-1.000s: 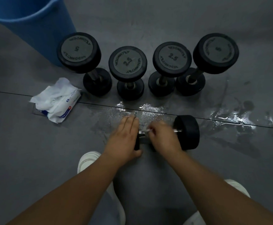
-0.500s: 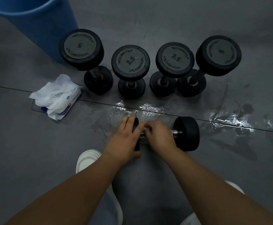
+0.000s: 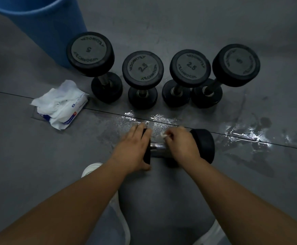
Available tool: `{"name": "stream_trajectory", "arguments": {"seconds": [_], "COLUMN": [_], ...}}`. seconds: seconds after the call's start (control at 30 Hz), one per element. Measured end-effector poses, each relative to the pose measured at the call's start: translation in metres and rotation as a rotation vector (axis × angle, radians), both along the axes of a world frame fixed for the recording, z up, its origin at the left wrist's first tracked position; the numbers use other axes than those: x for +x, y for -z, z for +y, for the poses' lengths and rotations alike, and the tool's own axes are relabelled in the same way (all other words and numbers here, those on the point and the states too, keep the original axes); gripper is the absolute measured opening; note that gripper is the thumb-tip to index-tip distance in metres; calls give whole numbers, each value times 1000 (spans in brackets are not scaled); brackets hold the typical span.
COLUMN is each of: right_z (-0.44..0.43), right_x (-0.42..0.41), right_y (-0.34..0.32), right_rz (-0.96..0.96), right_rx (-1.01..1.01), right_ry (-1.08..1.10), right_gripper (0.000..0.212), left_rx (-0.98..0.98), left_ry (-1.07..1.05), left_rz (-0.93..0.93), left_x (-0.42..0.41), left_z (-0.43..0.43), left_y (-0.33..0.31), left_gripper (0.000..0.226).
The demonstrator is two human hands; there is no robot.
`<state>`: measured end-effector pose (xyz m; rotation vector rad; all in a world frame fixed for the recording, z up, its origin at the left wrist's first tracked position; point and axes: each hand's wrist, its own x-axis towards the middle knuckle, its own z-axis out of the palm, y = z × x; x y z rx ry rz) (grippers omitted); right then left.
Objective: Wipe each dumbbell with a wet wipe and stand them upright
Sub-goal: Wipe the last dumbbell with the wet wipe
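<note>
A black dumbbell [image 3: 204, 145] lies on its side on the grey floor in front of me. My left hand [image 3: 133, 149] grips its left head, which is mostly hidden. My right hand [image 3: 181, 145] is curled over the chrome handle and holds a white wet wipe [image 3: 164, 135] against it. Behind, several black dumbbells stand upright in a row: a 5 [image 3: 91, 53] at the left, two marked 2.5 [image 3: 142, 68] [image 3: 190, 65] in the middle, and another large one [image 3: 236, 64] at the right, leaning slightly.
A pack of wet wipes [image 3: 61, 105] with loose wipes on top lies at the left. A blue bucket [image 3: 43, 23] stands at the back left. Wet patches [image 3: 245, 135] shine on the floor around and right of the lying dumbbell. My white shoes [image 3: 91, 170] are below my arms.
My right hand has slid right along the handle with the wipe, exposing more chrome beside my left hand. The left hand stays on the left head.
</note>
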<state>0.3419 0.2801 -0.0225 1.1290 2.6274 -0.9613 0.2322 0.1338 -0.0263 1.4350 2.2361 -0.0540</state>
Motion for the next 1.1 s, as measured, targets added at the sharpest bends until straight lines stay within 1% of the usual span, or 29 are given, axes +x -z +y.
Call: {"name": "stream_trajectory", "arguments": {"seconds": [0.1, 0.17, 0.23, 0.27, 0.33, 0.43, 0.5, 0.53, 0.57, 0.6, 0.67, 0.7, 0.77, 0.87, 0.93, 1.0, 1.03, 1.1], "right_z": [-5, 1, 12, 15, 13, 6, 7, 10, 12, 14, 14, 14, 18, 23, 20, 12, 9, 7], "right_x": [3, 1, -2, -3, -2, 6, 9, 9, 9, 8, 9, 9, 7, 3, 3, 5, 6, 7], "right_y": [-4, -14, -19, -20, -19, -16, -15, -15, -14, -14, -13, -12, -13, -15, -16, -15, -15, -16], "right_rz": [-99, -181, -193, -201, -256, -291, -270, -256, -244, -239, -235, -229, -209, -213, -306, -418, -461, -515], "right_rx": [-24, 14, 98, 159, 235, 192, 191, 201, 209, 216, 222, 226, 229, 210, 199, 180, 162, 117], "right_ry": [-266, -353, -305, -275, -259, -227, -210, -196, -184, -178, -178, -179, -173, -158, -186, -242, -263, -293], "right_gripper": [17, 21, 19, 18, 18, 26, 28, 27, 27, 28, 31, 31, 27, 25, 25, 25, 25, 26], "left_rx": [-74, -116, -140, -121, -71, -58, -27, 21, 62, 63, 2, -9, -8, 19, 105, 124, 101, -20], "left_ry": [64, 54, 21, 8, -19, -85, -112, -112, -102, -81, -38, -39, -50, -66, -88, -56, -12, 98], "left_rz": [8, -30, -69, -60, 15, 185, 247, 256, 249, 210, 120, 107, 123, 195, 203, 184, 148, -19], "left_x": [-9, -19, -28, -28, -19, 13, 25, 24, 19, 8, -16, -25, -27, 1, 17, 17, 13, 6], "left_z": [7, 17, 24, 26, 22, 10, 6, 6, 7, 10, 22, 28, 32, 10, -1, 1, 5, 7], "left_y": [-7, -12, -17, -17, -18, -14, -6, -4, -2, -4, -11, -14, -18, -10, -4, -2, -3, -6], "left_gripper": [127, 129, 129, 127, 121, 121, 119, 117, 116, 117, 121, 123, 123, 128, 125, 120, 119, 122]}}
